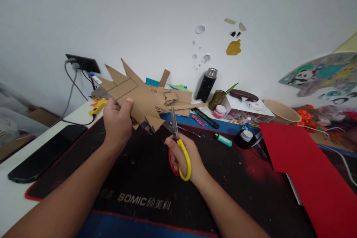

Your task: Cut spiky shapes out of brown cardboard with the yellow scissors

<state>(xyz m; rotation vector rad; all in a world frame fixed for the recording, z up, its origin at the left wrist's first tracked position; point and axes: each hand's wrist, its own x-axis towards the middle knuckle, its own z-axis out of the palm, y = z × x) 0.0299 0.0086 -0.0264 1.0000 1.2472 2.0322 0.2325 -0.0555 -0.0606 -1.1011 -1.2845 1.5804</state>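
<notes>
My left hand point(117, 121) is closed on a spiky brown cardboard cut-out point(139, 96), lifted above the black desk mat point(139, 178). Its jagged points spread up and to the left. My right hand point(182, 158) grips scissors point(178, 145) with yellow and red handles, fingers through the loops. The blades point up at the cut-out's lower right edge. More cardboard scraps point(178, 102) lie just behind the cut-out.
A red sheet point(301, 167) covers the desk's right side. A black flask point(206, 84), small jars, pens, a green marker point(224, 140) and a tape roll point(245, 137) crowd the back. A phone point(47, 152) and yellow glue gun point(97, 107) lie left.
</notes>
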